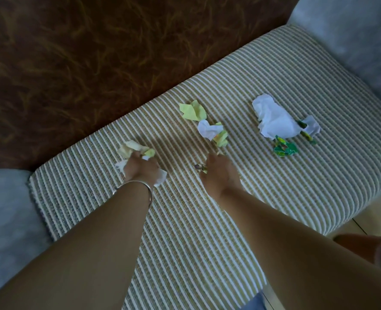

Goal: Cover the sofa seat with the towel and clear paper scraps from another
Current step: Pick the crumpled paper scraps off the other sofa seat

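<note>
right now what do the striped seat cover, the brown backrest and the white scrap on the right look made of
Striped seat cover: woven fabric, matte; ribbed stripes show a coarse weave.
Brown backrest: probably leather or faux leather; mottled, slightly glossy surface.
White scrap: thin paper or tissue; crumpled with soft creases.

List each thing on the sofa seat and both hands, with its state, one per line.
Striped towel: spread flat over the seat.
Left hand: closed on crumpled scraps.
Right hand: reaching toward the middle scraps, small bits at the fingers.
Yellow and white scraps: crumpled, loose.
White paper: crumpled, loose.
Green wrapper: crumpled, loose.
</note>
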The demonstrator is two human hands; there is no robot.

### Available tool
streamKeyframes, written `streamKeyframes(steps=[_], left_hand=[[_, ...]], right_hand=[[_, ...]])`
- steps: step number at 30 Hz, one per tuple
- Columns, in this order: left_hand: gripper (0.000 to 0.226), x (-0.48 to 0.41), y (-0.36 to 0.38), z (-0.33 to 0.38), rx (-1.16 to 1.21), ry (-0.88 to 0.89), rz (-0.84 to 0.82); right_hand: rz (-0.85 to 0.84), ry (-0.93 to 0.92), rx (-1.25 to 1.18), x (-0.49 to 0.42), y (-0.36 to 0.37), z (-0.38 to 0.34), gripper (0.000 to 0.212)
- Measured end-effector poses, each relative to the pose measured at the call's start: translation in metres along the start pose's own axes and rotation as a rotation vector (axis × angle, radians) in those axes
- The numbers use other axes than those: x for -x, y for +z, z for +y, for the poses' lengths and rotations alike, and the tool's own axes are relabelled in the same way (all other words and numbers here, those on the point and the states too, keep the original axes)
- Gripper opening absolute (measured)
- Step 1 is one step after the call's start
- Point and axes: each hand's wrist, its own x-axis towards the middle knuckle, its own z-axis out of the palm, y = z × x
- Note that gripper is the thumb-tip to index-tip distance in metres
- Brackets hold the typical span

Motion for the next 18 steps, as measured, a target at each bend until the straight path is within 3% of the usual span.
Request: streamKeyframes(steps=[4,8,13,18], left_hand=[[0.053,0.033,0.01,0.015,0.435,0.016,0.008],[0.06,0.065,0.027,0.036,0.496,0.028,-0.066],[0.045,0.107,0.046,0.064,0.566,0.096,-0.132],[0.057,0.153,0.086,0.093,0.648,0.151,-0.215]], right_hand=[[0.012,-0.002,-0.03,0.004,-0.007,0.002,0.025],[0.054,0.021,-0.051,0.012,-0.024,0.018,0.034],[0.137,0.09,-0.122,0.03,-0.047,0.049,0.036],[0.193,0.145,-0.112,0.055,-0.075,0.101,0.028]])
